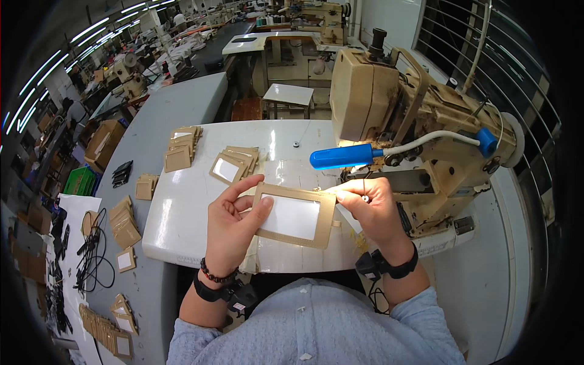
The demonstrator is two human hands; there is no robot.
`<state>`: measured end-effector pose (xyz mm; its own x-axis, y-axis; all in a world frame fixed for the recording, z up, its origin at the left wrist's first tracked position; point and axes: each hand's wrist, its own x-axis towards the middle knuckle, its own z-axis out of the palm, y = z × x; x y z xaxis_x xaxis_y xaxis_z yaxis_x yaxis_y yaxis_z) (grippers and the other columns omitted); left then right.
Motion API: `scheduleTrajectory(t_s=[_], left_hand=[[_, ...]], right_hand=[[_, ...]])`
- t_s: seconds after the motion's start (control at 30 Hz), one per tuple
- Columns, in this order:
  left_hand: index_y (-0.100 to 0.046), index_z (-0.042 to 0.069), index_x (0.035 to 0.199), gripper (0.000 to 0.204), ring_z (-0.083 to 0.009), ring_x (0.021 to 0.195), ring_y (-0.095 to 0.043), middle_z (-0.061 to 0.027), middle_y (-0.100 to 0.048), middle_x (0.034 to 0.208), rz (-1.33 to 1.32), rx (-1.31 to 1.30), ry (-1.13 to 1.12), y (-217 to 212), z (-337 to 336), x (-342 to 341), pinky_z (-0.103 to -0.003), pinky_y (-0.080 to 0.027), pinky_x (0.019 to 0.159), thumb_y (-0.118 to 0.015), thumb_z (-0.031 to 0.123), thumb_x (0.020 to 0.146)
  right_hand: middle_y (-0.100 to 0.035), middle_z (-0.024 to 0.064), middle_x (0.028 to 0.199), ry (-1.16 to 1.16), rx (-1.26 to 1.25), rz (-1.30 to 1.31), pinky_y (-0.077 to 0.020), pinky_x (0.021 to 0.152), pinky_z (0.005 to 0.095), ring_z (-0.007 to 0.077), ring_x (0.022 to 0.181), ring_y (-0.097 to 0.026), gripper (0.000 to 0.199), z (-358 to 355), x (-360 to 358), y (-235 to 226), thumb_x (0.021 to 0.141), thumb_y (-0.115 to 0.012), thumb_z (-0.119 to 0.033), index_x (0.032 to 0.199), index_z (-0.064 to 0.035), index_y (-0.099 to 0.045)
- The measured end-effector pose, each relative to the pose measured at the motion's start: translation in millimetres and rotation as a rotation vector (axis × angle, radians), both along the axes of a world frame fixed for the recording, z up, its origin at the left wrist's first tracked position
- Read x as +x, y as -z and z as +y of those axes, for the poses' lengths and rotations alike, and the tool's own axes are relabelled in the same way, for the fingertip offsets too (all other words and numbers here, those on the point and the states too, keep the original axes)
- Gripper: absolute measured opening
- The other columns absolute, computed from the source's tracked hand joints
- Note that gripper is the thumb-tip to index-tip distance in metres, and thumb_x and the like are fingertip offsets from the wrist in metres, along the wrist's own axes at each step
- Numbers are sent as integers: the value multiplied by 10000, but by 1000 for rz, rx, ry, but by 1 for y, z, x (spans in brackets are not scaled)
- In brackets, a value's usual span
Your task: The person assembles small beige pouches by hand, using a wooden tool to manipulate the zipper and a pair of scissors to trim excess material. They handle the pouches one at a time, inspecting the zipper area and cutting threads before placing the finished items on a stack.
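My left hand (234,222) grips a tan card holder (325,219) with a white window, thumb on its front near the window's left edge and fingers behind. A small tab sticks out from the holder's right edge. At the upper right corner, my right hand (371,210) is closed in a pinch, thumb against the fingers. Loose thread ends show by that corner. A small round metal part shows among the right fingers; what it belongs to is hidden. Beyond the holder, more tan holders (228,168) lie stacked on the white sewing table (182,225).
A beige sewing machine (420,103) stands at the right, with a blue-headed lamp (342,157) reaching in just above my right hand. Another holder stack (177,159) sits at the table's far left. The grey side table (152,292) bears several holder piles (104,328) and black cords (91,255).
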<state>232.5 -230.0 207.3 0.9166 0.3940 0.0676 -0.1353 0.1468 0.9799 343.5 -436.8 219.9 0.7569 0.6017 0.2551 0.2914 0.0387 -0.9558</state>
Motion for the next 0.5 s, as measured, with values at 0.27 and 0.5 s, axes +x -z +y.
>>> scheduleTrajectory(t_s=[0.27,0.5], left_hand=[[-499,-73,1282,447,-121,815,-682,-137,-710,936,-23,-23,11,0,0,0,-205,-536,716,-660,37,880],[-502,-71,1278,444,-117,818,-681,-131,-711,936,-46,10,-14,-3,-3,-1,-203,-534,712,-665,41,880]], right_hand=[[-684,21,724,3,19,17,-408,537,180,19,620,-529,196,-2,1,2,832,-579,-60,886,50,-733],[-701,49,772,-23,46,56,-469,618,182,53,683,-609,174,-2,0,3,840,-578,-56,813,43,-719]])
